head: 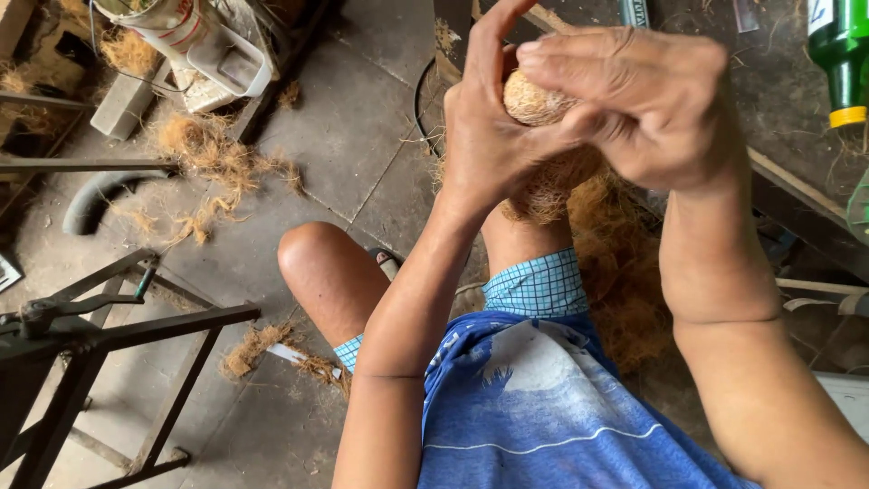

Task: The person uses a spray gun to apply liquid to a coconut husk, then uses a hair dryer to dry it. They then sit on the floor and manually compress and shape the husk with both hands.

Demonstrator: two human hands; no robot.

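At upper centre, we clasped the husked coconut (pixel 534 98) between both hands, left hand (pixel 484 127) below, right hand (pixel 652 100) over it

both hands (pixel 579 109) raised, fingers curled, clasped together

Looking like a rough little coconut-husk workshop, not a home setup. Clumps of brown coir fibre (pixel 210 154) are lying all over the bare grey concrete floor (pixel 344 136), a black welded metal frame stand (pixel 100 335) is sitting at the left, and a worn wooden counter (pixel 797 195) is running along the right.
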